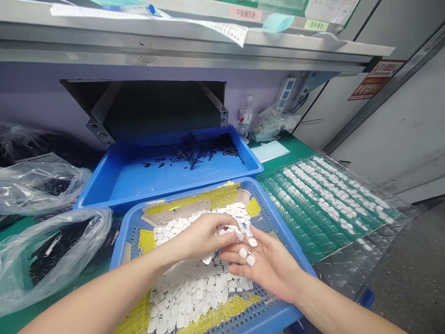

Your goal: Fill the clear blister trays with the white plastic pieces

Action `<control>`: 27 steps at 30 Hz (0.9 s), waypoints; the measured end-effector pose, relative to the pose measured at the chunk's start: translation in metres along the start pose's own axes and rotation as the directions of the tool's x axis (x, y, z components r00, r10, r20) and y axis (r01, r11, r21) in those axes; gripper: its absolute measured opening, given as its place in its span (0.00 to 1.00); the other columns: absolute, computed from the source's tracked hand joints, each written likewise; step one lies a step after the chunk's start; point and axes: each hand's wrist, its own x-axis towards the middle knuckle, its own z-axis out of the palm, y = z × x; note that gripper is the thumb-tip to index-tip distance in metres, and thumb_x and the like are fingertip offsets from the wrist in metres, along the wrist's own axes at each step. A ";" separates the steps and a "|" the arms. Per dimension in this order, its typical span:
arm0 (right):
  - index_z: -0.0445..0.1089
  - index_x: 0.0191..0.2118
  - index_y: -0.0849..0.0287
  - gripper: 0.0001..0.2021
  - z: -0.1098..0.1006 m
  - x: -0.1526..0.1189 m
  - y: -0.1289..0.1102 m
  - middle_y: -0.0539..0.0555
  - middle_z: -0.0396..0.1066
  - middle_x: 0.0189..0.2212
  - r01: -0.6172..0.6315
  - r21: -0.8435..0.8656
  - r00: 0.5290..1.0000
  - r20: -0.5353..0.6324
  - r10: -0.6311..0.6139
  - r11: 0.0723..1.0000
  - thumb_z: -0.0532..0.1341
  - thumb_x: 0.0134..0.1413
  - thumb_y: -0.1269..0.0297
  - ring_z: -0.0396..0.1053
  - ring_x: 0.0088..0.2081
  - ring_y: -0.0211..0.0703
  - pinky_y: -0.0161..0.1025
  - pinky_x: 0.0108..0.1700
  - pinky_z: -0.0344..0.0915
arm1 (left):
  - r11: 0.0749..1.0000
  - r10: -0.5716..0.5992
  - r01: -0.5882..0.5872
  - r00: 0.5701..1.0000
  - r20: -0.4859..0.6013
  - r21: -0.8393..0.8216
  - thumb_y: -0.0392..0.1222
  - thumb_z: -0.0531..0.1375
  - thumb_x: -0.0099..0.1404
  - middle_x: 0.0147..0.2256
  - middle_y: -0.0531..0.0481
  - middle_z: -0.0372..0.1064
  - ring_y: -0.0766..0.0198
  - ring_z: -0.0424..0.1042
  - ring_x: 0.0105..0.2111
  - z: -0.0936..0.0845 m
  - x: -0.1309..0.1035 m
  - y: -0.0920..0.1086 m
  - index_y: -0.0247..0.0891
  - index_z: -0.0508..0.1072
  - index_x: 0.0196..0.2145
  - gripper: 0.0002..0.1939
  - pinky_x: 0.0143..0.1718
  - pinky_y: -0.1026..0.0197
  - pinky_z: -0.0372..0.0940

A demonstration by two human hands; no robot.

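Note:
Many small white plastic pieces (194, 292) fill a blue perforated basket (281, 236) lined with yellow and printed paper. Above them, my left hand (208, 234) curls its fingers and thumb round several white pieces. My right hand (267, 264) is beside it on the right, palm up, its fingers under and near the left hand's fingertips. A white piece with two rounded lobes (247, 256) rests on the right fingers, and more white pieces lie by its thumb.
Behind the basket is a blue tray (139, 181) with black parts. Clear plastic bags (45, 260) holding black parts stand at left. On the right, a clear ribbed tray (313, 204) carries rows of white pieces. A bottle (245, 116) stands at the back; a metal shelf (174, 46) overhangs.

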 end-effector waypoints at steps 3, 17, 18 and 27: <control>0.64 0.32 0.66 0.14 0.000 -0.001 0.000 0.55 0.65 0.25 0.006 -0.018 1.000 -0.009 -0.006 1.000 0.51 0.50 0.59 0.66 0.34 0.42 0.39 0.36 0.60 | 0.996 -0.063 0.063 0.998 0.002 -0.058 0.35 0.50 0.55 0.29 0.56 0.67 0.69 0.64 0.29 -0.003 -0.001 0.002 0.40 0.69 0.29 0.08 0.29 0.70 0.55; 0.67 0.35 0.63 0.10 0.001 -0.002 -0.002 0.57 0.69 0.30 0.144 -0.061 0.969 -0.194 -0.153 0.988 0.54 0.47 0.64 0.66 0.38 0.44 0.40 0.35 0.62 | 0.898 -0.306 0.292 0.952 0.009 -0.329 0.53 0.53 0.55 0.22 0.58 0.53 0.73 0.48 0.18 -0.015 -0.002 -0.003 0.40 0.64 0.33 0.14 0.17 0.69 0.43; 0.67 0.36 0.63 0.11 0.000 -0.002 -0.002 0.58 0.69 0.33 0.169 -0.070 0.956 -0.232 -0.181 0.983 0.54 0.48 0.64 0.65 0.40 0.45 0.41 0.37 0.62 | 0.894 -0.299 0.282 0.954 0.004 -0.347 0.53 0.53 0.54 0.22 0.58 0.53 0.73 0.48 0.18 -0.016 -0.002 -0.004 0.40 0.64 0.33 0.14 0.17 0.69 0.44; 0.69 0.30 0.65 0.08 -0.003 -0.002 -0.005 0.58 0.71 0.29 0.331 -0.014 0.885 -0.342 -0.315 0.944 0.56 0.42 0.68 0.67 0.28 0.39 0.32 0.28 0.61 | 0.890 -0.329 0.316 0.944 0.020 -0.328 0.50 0.54 0.54 0.23 0.57 0.55 0.73 0.48 0.18 -0.012 0.000 -0.006 0.40 0.65 0.35 0.14 0.18 0.68 0.45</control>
